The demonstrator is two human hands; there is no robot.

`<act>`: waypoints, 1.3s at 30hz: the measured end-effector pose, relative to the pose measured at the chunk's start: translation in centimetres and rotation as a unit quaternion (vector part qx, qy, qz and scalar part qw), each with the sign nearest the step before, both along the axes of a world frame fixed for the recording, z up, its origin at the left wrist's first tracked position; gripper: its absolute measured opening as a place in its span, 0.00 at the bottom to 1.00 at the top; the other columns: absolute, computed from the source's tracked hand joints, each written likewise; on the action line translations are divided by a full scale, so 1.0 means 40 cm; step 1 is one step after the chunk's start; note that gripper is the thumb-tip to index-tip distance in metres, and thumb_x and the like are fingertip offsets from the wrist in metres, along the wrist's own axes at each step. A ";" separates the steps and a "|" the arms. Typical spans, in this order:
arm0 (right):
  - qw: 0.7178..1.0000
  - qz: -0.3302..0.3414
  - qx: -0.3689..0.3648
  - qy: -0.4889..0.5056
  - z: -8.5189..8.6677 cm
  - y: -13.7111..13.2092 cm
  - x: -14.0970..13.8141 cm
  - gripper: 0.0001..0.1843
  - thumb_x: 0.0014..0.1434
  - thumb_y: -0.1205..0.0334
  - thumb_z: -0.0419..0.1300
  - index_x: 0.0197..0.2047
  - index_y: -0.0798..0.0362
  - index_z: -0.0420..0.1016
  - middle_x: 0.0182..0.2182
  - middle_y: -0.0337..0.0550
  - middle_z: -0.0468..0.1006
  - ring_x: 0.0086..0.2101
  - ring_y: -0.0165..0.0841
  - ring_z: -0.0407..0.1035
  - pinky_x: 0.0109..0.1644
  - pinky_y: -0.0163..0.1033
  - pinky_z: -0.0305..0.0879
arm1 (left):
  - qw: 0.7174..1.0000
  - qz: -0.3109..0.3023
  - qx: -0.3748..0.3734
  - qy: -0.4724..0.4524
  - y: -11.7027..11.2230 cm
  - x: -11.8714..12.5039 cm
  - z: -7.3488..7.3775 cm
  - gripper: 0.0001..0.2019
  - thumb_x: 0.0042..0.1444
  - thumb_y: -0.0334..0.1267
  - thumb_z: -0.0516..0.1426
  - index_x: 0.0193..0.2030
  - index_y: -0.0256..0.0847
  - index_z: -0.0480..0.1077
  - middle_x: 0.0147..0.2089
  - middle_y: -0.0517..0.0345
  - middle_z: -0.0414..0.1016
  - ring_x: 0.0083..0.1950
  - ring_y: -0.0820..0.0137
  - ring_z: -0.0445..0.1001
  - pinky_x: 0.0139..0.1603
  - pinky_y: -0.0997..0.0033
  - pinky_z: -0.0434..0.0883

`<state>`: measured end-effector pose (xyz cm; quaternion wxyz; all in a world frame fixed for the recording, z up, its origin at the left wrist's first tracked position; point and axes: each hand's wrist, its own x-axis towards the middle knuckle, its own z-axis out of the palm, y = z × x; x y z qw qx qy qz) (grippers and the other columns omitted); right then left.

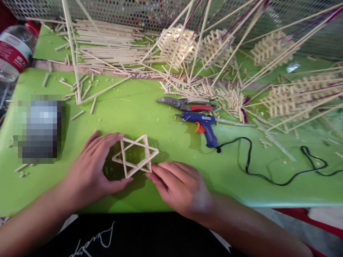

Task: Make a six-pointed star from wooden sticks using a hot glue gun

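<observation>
A six-pointed star of thin wooden sticks (124, 157) is held just over the green tabletop near its front edge. My left hand (89, 169) curves around the star's left side, its fingers at the upper left point and its thumb by the lower left one. At the lower right point, my right hand (180, 185) pinches the star between thumb and forefinger. Behind it lies a blue glue gun (205, 126) with an orange trigger, a glue stick in its back and a small red light lit. Pruning shears (184, 103) with a red handle rest just beyond.
Long sticks (107, 34) are piled at the back, with short cut pieces (184, 85) scattered before them. Woven stick lattices (177, 46) stand back right under slanting sticks. A black cord (249, 157) trails rightward. A blurred-out object (40, 128) and a bottle (16, 50) are left.
</observation>
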<state>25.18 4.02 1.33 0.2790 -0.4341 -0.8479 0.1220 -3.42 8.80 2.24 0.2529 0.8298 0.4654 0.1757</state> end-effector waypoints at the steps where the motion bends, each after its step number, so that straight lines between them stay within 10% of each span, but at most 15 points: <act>1: 1.000 0.000 0.000 -0.001 0.000 0.000 -0.001 0.03 0.77 0.66 0.68 0.50 0.58 0.83 0.37 0.44 0.89 0.34 0.36 0.83 0.40 0.43 0.77 | 1.000 0.000 0.001 0.000 0.000 0.000 -0.001 0.50 0.58 0.56 0.74 0.82 0.55 0.57 0.72 0.44 0.79 0.71 0.39 0.81 0.86 0.16 0.59; 39: 1.000 0.002 -0.013 -0.017 0.014 0.004 -0.005 0.11 0.80 0.66 0.62 0.43 0.56 0.83 0.35 0.46 0.88 0.32 0.35 0.79 0.38 0.43 0.73 | 1.000 0.005 -0.016 0.021 0.008 -0.003 0.012 0.47 0.58 0.61 0.74 0.77 0.55 0.60 0.71 0.49 0.81 0.70 0.43 0.82 0.87 0.26 0.62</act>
